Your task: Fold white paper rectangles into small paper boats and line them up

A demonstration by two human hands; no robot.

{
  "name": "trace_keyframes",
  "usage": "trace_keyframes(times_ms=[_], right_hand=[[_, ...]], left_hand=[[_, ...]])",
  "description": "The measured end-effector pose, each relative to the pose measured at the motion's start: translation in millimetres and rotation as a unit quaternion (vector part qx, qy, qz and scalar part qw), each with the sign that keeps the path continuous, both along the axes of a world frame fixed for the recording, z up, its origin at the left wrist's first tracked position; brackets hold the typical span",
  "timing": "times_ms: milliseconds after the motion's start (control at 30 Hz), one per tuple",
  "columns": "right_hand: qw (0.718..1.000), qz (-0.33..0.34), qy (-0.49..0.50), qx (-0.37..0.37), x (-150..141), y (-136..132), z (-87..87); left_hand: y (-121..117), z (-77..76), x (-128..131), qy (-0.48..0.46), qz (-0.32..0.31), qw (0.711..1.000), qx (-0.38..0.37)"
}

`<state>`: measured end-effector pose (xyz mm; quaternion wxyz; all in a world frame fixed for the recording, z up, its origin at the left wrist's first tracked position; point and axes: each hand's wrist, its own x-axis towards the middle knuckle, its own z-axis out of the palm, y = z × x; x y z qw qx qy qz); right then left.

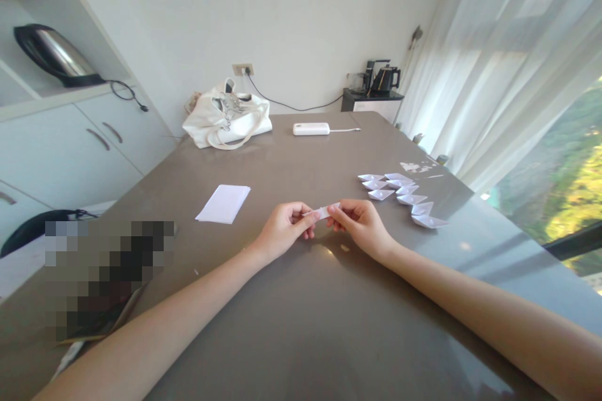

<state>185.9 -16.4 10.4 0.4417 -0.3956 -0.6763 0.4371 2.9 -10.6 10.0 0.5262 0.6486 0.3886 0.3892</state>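
- My left hand (286,224) and right hand (362,224) pinch the small white folded paper (323,212) at frame centre.
- I should press lightly, evenly, keeping creases crisp.

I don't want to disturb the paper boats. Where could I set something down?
Bare tabletop lies between the white device, paper stack and left hand; another patch lies on the near side of the right hand. Paper boats and scraps crowd the right, beyond that hand; the white bag fills the far-left corner.
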Motion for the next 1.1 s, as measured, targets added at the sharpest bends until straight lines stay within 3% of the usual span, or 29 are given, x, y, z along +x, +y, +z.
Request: trace_keyframes(times_ms=[233,567,867,1100], right_hand=[[0.999,0.017,0.029,-0.042,1.9,6.4,-3.9],[0.997,-0.067,0.031,0.002,3.7,8.8,-5.6],[0.996,-0.034,0.063,-0.061,0.7,7.9,-2.7],[0.997,0.003,0.071,-0.035,1.6,10.0,-7.2]], left_hand=[[2.8,-2.1,-3.9,0.002,-0.008,0.999,-0.032],[4.5,-4.0,-3.1,-0.011,-0.018,0.997,-0.072],[-2.3,2.4,-2.0,0.021,0.046,0.999,0.017],[2.9,-4.1,-3.8,-0.073,-0.005,0.992,-0.107]])
